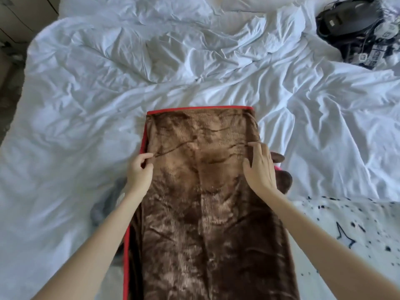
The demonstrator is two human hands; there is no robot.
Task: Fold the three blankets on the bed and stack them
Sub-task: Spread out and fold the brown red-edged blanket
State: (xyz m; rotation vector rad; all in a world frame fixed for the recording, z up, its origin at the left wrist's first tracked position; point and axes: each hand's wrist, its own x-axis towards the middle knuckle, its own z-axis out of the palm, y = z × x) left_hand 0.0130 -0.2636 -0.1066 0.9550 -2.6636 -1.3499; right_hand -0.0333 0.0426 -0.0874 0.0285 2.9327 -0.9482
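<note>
The brown blanket (pixel 201 191) lies as a long strip on the bed (pixel 86 105); left hand (pixel 139 172) fingers pinch its edge; right hand (pixel 260 169) lies spread flat, seemingly gripping nothing; next, fold lengthwise; a spotted blanket (pixel 355 230) waits right.

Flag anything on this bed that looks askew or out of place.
The brown blanket lies in a fairly neat long strip, but a lump of it bulges out beyond its right edge, behind the right hand, so that side is not squared up. A tangle of black cables and devices sits on the white duvet at the far right.
</note>
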